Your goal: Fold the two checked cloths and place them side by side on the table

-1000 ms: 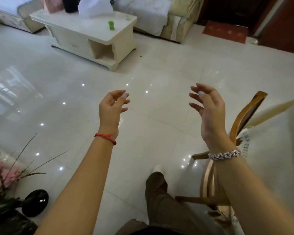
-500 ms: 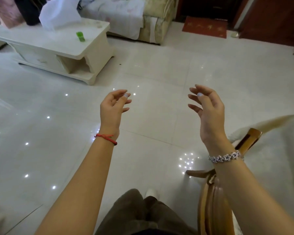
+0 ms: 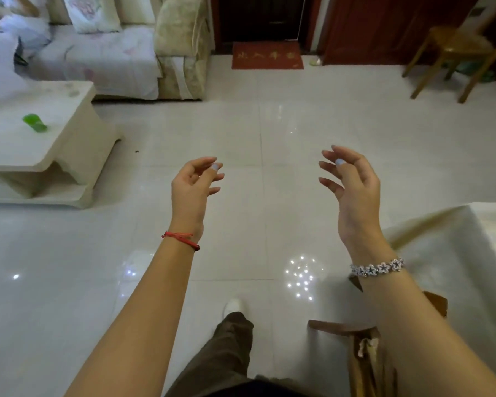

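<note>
left hand (image 3: 194,190) in mid-air, fingers loosely curled, apart, holding nothing | right hand (image 3: 352,193) likewise, fingers spread | table (image 3: 470,253) cream-covered, cut off at right edge | checked cloths: whereabouts cannot be told | chair (image 3: 364,356) half hidden behind right forearm

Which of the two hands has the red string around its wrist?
The left hand; a thin red string circles its wrist, while the right hand wears a silver flower bracelet.

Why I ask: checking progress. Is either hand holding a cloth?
No: the left hand and right hand hover over the floor, fingers loosely curled, holding nothing.
</note>
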A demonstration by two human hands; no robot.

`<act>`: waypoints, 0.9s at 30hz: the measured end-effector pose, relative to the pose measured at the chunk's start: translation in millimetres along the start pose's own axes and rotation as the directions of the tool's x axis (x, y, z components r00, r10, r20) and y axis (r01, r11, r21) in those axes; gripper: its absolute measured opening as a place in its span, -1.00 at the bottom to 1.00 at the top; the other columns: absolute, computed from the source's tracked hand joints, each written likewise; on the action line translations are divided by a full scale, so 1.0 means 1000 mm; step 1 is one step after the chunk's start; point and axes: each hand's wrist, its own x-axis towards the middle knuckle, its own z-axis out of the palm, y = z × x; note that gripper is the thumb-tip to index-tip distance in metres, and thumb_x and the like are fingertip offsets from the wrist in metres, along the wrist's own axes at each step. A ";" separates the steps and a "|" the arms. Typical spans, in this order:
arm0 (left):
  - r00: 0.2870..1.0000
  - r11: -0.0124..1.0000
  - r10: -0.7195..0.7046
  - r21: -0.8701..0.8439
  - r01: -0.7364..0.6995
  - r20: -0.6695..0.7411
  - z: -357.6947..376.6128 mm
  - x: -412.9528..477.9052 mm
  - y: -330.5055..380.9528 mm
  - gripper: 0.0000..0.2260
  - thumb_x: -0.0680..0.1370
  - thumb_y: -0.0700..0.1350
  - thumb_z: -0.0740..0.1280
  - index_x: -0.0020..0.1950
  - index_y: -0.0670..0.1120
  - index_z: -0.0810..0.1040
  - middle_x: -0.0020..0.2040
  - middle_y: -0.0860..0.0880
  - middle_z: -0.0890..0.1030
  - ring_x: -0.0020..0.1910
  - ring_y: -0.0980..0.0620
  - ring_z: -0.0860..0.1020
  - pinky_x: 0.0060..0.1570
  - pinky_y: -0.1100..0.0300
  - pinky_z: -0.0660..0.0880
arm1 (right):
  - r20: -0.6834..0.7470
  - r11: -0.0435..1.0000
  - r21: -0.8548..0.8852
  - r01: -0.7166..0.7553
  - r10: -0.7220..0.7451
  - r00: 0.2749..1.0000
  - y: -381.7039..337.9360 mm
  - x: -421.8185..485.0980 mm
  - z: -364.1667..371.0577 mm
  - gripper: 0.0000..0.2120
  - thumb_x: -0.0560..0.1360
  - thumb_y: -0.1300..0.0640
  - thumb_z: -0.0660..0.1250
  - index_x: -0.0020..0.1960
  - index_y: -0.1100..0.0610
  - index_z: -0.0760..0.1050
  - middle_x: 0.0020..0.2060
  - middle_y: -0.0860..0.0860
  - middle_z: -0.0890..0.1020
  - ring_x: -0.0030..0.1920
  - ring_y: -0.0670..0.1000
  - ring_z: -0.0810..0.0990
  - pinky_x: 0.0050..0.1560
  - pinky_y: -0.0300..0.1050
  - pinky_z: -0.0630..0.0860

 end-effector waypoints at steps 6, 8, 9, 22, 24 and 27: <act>0.986 1.000 0.016 0.008 -0.018 0.167 0.045 0.087 0.008 -0.91 0.53 -0.19 0.30 -0.02 -0.01 0.54 -0.03 -0.02 0.62 -0.08 0.06 0.61 -0.08 0.17 0.57 | -0.161 0.999 -0.033 0.029 -0.034 0.986 0.004 0.067 0.015 -0.79 0.55 0.26 0.16 0.05 0.07 0.52 0.05 0.02 0.62 0.04 -0.01 0.59 -0.08 -0.19 0.52; 0.975 1.000 0.014 0.007 -0.016 0.222 0.064 0.109 0.009 -0.90 0.53 -0.19 0.30 -0.03 -0.01 0.54 -0.03 -0.01 0.62 -0.07 0.06 0.61 -0.11 0.20 0.56 | -0.221 0.999 -0.035 0.035 -0.042 0.974 0.004 0.086 0.013 -0.79 0.55 0.27 0.16 0.04 0.07 0.52 0.04 0.02 0.62 0.04 -0.01 0.59 -0.09 -0.19 0.51; 0.968 1.000 0.014 0.010 -0.017 0.250 0.074 0.118 0.008 -0.90 0.53 -0.19 0.30 -0.03 -0.01 0.54 -0.03 -0.01 0.62 -0.07 0.05 0.61 -0.11 0.20 0.56 | -0.245 0.999 -0.036 0.041 -0.049 0.968 0.003 0.094 0.011 -0.79 0.55 0.27 0.16 0.04 0.07 0.52 0.04 0.02 0.62 0.04 -0.01 0.59 -0.09 -0.20 0.51; 0.888 1.000 -0.009 0.025 -0.003 0.459 0.237 0.209 -0.006 -0.90 0.53 -0.21 0.29 -0.03 -0.03 0.55 -0.04 -0.02 0.62 -0.08 0.02 0.61 -0.10 0.16 0.55 | -0.454 0.992 -0.057 0.114 -0.128 0.882 -0.015 0.214 -0.063 -0.80 0.55 0.26 0.16 0.04 0.08 0.52 0.04 0.02 0.62 0.05 -0.01 0.60 -0.06 -0.19 0.53; 0.871 0.999 -0.004 0.031 -0.013 0.492 0.272 0.220 -0.006 -0.91 0.53 -0.20 0.29 -0.02 -0.04 0.55 -0.03 -0.04 0.62 -0.08 0.02 0.61 -0.09 0.15 0.55 | -0.484 0.990 -0.058 0.132 -0.143 0.863 -0.021 0.238 -0.082 -0.80 0.55 0.26 0.16 0.04 0.07 0.52 0.04 0.01 0.62 0.05 -0.01 0.60 -0.06 -0.19 0.53; 0.840 0.999 0.015 0.032 -0.038 0.542 0.327 0.232 -0.003 -0.90 0.53 -0.19 0.29 0.01 -0.06 0.55 -0.03 -0.03 0.63 -0.06 0.02 0.61 -0.08 0.14 0.56 | -0.527 0.986 -0.067 0.152 -0.165 0.834 -0.034 0.269 -0.111 -0.81 0.56 0.24 0.16 0.05 0.07 0.52 0.05 0.01 0.62 0.06 -0.01 0.60 -0.05 -0.19 0.54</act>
